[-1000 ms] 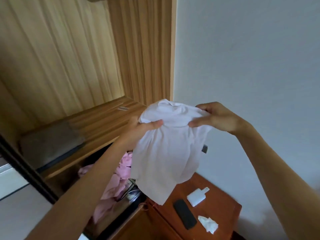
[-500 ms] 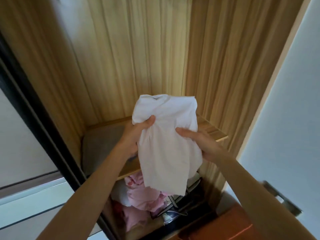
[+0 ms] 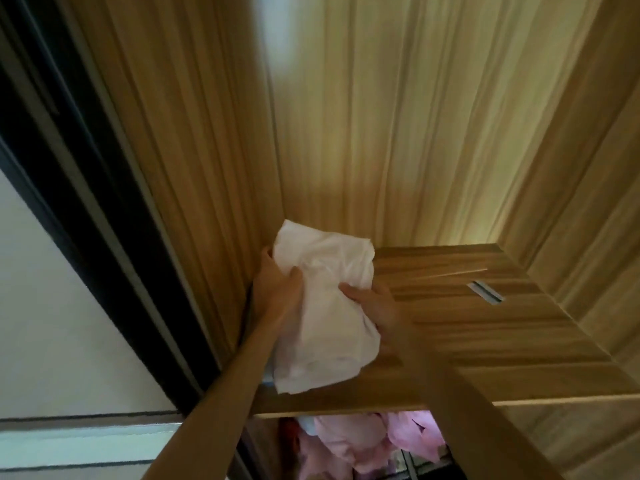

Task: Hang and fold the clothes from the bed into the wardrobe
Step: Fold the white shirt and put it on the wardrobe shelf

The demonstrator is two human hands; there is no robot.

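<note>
- Both hands grip the garment (image 3: pixel 325 306): the left hand (image 3: pixel 277 289) has its thumb curled over the upper left edge. The right hand (image 3: pixel 374 306) pinches the right side, thumb on top, fingers hidden beneath.
- Wardrobe (image 3: pixel 381 133): its wood interior now fills the view, so the person has closed in on it within the last second.
- Shelf (image 3: pixel 485 323): the garment now lies on it in the left rear corner, against the side panel. Half a second ago the garment hung in the air in front of the shelf.
- Garment: white and bunched rather than squarely folded, with its lower edge near the shelf's front lip.
- Pink clothes (image 3: pixel 363 438): heaped below the shelf, apart from the garment.
- Strip (image 3: pixel 485 292): small and pale, on the shelf at right, well apart from the work.
- Finding: placement looks nearly done, with only the release outstanding. The loose fold may want flattening first, or it could slump toward the front edge.
</note>
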